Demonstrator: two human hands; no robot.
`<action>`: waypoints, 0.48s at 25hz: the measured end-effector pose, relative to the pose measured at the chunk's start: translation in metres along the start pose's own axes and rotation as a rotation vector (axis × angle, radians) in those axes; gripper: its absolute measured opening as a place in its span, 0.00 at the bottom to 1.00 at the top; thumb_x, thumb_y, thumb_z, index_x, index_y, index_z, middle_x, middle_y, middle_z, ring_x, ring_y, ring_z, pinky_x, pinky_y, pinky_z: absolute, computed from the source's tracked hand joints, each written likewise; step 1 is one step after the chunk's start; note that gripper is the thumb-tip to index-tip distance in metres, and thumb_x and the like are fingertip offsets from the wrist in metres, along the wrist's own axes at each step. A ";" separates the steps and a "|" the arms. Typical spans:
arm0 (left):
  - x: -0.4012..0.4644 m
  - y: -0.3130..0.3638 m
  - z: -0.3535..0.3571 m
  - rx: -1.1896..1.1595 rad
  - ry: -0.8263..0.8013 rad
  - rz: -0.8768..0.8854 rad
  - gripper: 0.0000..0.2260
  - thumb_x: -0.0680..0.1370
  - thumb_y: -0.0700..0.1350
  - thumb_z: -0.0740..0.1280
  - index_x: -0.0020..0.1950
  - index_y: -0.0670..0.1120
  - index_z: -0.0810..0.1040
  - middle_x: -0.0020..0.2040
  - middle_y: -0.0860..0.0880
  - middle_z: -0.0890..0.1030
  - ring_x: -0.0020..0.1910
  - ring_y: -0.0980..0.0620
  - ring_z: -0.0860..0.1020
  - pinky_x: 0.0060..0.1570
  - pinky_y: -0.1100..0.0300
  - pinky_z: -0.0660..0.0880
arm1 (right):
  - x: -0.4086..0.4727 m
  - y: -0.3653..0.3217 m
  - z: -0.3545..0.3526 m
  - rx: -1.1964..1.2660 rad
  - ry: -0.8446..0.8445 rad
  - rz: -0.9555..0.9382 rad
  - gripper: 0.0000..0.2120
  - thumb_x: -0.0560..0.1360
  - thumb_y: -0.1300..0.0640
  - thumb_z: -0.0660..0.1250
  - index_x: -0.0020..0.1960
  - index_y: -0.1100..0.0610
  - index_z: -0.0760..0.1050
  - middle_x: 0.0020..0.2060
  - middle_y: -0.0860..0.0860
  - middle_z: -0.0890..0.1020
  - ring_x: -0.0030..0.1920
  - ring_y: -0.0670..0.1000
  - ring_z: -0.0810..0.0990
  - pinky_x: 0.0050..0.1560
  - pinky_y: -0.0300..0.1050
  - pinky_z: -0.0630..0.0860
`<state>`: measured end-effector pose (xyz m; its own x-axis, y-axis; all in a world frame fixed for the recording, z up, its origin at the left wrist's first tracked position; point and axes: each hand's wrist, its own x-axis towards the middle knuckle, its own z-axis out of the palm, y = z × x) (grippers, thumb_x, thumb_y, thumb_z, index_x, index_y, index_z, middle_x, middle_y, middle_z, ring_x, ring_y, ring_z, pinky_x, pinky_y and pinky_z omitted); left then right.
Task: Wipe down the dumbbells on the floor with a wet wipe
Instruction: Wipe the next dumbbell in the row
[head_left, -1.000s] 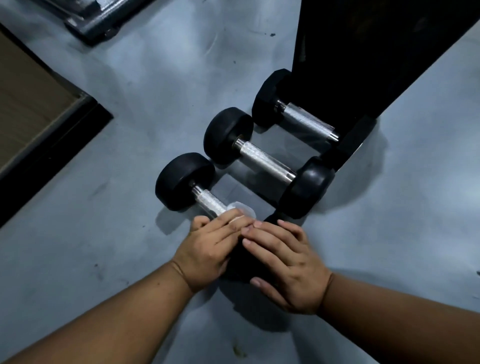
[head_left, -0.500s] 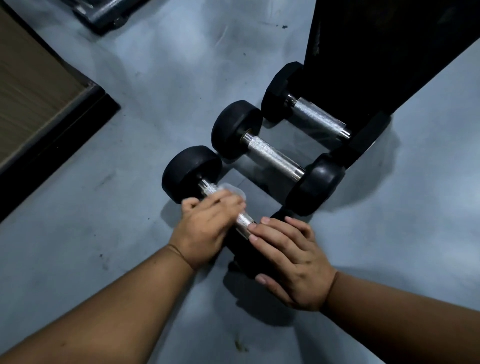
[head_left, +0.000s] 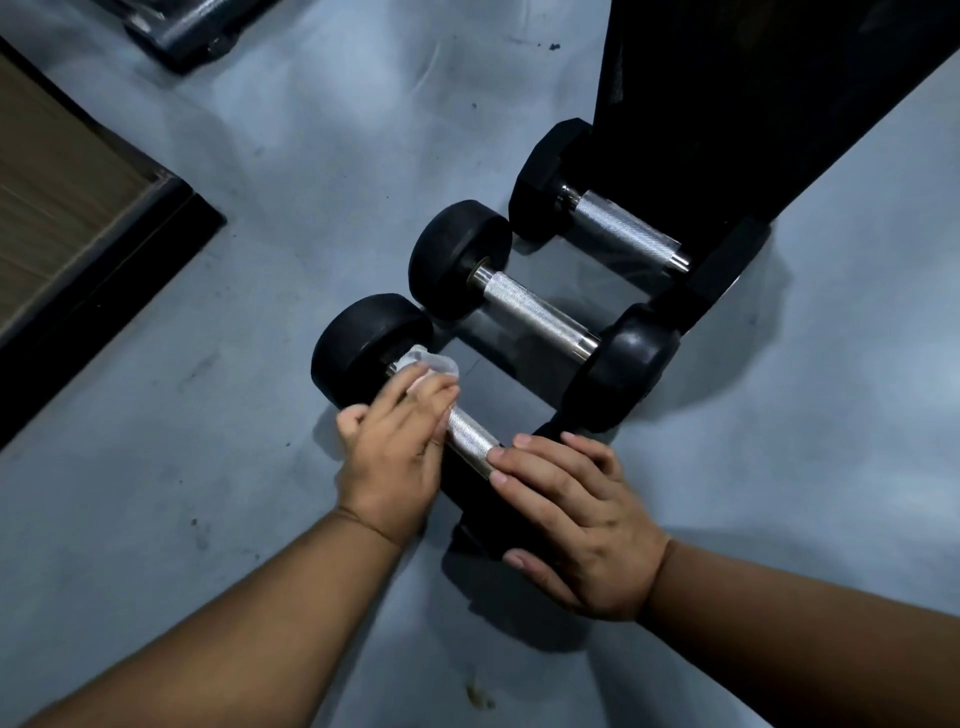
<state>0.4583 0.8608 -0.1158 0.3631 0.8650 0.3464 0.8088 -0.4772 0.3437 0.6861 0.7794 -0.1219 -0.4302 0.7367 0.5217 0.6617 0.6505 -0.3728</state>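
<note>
Dumbbells, three of them, lie side by side on the grey floor (head_left: 249, 441), their handles running parallel on a slant from upper left to lower right. The nearest dumbbell (head_left: 470, 441) has round black heads and a knurled metal handle; the middle dumbbell (head_left: 540, 314) is of the same round-headed kind; the far dumbbell (head_left: 628, 236) has angular, faceted heads. One wet wipe (head_left: 428, 366) is in view, a pale crumpled piece lying over the nearest dumbbell's handle close to its left head.

Two hands are at work. The left hand (head_left: 395, 447) has its fingers curled over the wipe and round the handle, pressing the wipe to the metal. The right hand (head_left: 571, 519) lies spread over the nearest dumbbell's right head, fingers nearly straight across the top and thumb down the near side, steadying it. No containers are in view.

Much is hidden or cut off. The right head of the nearest dumbbell is almost wholly covered by the right hand, so only dark edges show. Most of the wipe is under the left fingers. The far dumbbell's right head merges with a large black object (head_left: 753, 104) that rises to the top edge of the view; what it is cannot be made out. A wooden panel with a dark border (head_left: 67, 218) is cut off at the left edge, and a piece of metal equipment (head_left: 182, 31) is cropped at the top left.
</note>
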 end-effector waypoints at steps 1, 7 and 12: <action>-0.011 0.012 0.005 -0.007 -0.002 0.025 0.15 0.83 0.43 0.61 0.65 0.49 0.83 0.66 0.54 0.82 0.71 0.51 0.76 0.50 0.45 0.67 | 0.000 0.000 0.000 -0.004 -0.001 0.000 0.26 0.83 0.45 0.65 0.76 0.58 0.70 0.75 0.55 0.74 0.79 0.55 0.69 0.74 0.60 0.68; 0.009 -0.022 -0.005 -0.011 -0.068 0.246 0.15 0.83 0.43 0.61 0.66 0.50 0.81 0.67 0.55 0.81 0.70 0.51 0.77 0.51 0.48 0.68 | 0.000 -0.003 0.000 0.001 -0.002 0.006 0.26 0.82 0.45 0.66 0.75 0.58 0.70 0.76 0.54 0.74 0.79 0.55 0.69 0.74 0.60 0.68; -0.016 0.015 0.000 -0.114 -0.087 0.223 0.15 0.84 0.46 0.59 0.65 0.47 0.82 0.66 0.55 0.81 0.71 0.51 0.76 0.48 0.39 0.73 | -0.001 -0.008 0.002 -0.005 -0.002 0.015 0.26 0.82 0.46 0.67 0.75 0.57 0.70 0.76 0.54 0.74 0.79 0.55 0.69 0.74 0.61 0.68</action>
<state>0.4650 0.8398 -0.1163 0.5688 0.7442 0.3501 0.6489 -0.6677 0.3648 0.6796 0.7734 -0.1212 -0.4215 0.7469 0.5143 0.6714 0.6383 -0.3765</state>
